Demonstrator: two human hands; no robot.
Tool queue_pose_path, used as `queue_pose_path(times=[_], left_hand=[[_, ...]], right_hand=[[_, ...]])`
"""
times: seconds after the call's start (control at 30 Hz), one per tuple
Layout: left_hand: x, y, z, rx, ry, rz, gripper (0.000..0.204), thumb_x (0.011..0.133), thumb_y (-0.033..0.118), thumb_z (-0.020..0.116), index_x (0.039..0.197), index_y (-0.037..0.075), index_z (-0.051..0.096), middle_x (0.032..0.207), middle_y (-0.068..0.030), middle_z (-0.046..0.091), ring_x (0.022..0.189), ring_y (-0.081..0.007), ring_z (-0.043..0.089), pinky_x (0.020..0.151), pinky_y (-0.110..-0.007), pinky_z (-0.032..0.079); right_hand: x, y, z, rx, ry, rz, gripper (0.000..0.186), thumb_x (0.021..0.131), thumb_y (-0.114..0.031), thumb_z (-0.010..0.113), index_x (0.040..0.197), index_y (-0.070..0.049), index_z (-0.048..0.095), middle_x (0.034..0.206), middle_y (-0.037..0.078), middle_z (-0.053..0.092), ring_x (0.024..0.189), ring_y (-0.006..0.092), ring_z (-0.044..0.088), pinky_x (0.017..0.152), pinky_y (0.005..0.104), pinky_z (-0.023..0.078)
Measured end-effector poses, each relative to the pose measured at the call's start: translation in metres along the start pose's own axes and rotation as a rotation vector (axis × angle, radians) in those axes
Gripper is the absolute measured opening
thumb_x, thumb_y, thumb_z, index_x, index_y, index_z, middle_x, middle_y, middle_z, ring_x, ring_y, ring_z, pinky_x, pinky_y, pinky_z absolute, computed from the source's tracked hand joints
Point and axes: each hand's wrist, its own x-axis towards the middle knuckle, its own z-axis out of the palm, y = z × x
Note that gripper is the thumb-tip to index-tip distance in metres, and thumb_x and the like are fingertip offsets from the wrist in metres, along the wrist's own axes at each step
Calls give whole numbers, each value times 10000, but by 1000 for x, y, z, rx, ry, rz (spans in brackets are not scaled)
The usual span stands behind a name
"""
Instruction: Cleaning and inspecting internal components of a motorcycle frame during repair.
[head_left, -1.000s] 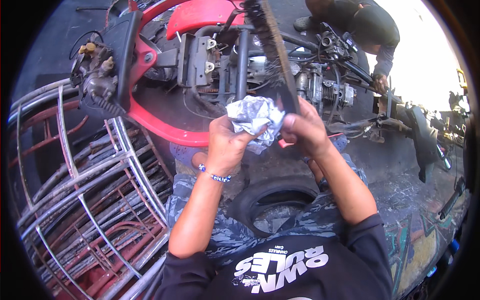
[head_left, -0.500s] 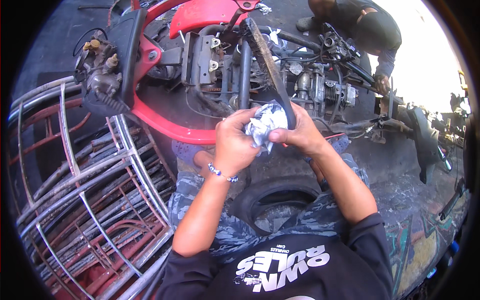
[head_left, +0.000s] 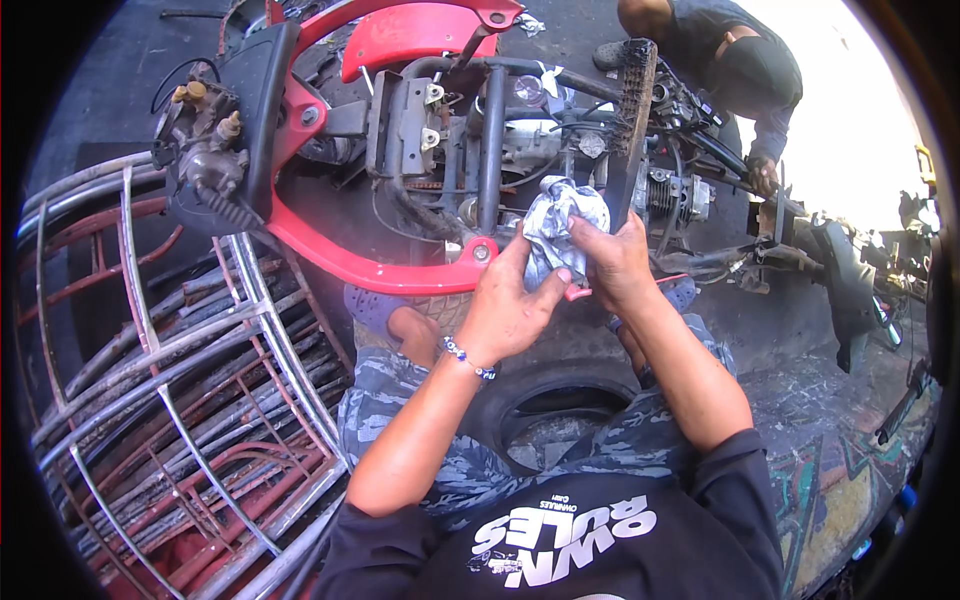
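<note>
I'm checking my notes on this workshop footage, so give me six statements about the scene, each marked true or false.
1. The left hand and right hand both touch a crumpled whitish wad. True.
2. The brush is held in the left hand. False: the right hand holds the brush.
3. A beaded bracelet circles the left wrist. True.
4. The curved bar on the frame ahead is blue. False: the curved bar is red.
5. A tyre lies between the person's legs. True.
6. The metal grille is on the person's right. False: the metal grille is on the left.
</note>
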Motion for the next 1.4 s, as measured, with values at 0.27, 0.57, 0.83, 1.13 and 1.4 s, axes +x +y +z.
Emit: queue_pose_path(times=[0.27, 0.57, 0.83, 1.13, 1.4], left_hand=[[9, 15, -8, -102, 182, -89, 316, 911, 297, 589, 934, -4, 682, 693, -69, 652, 653, -82, 561, 604, -262, 455], [17, 7, -16, -504, 179, -175, 339, 906, 245, 592, 1088, -39, 626, 925, -51, 669, 795, -87, 609, 675, -226, 485], [7, 0, -13, -643, 37, -186, 230, 843, 124, 681, 1020, 10, 589, 931, -50, 649, 860, -97, 596, 746, -240, 473], [6, -5, -7, -532, -45, -125, 372, 744, 39, 742, 1073, 10, 571, 967, -46, 629, 897, -108, 574, 790, -253, 472], [10, 6, -15, -413, 92, -32, 359, 720, -13, 667, 1065, -36, 570, 981, -48, 624, 883, -116, 614, 742, -239, 510]], right_hand=[[-7, -11, 2, -146, -29, 79, 221, 779, -105, 718, 954, -24, 609, 766, 20, 625, 586, 68, 547, 525, 221, 446], [1, -7, 5, -96, -45, 129, 265, 786, -231, 713, 908, -30, 591, 630, 4, 547, 399, 48, 410, 329, 204, 293], [-12, -7, 1, -93, -24, 128, 256, 771, -164, 684, 950, -23, 567, 674, 5, 541, 433, 52, 426, 357, 203, 296], [-10, 3, -3, -26, -7, 4, 288, 847, -287, 626, 957, -26, 577, 652, 14, 552, 423, 80, 459, 337, 216, 302], [3, -3, 1, -89, -24, 42, 305, 858, -332, 605, 931, -36, 608, 704, 19, 605, 470, 69, 500, 370, 212, 334]])
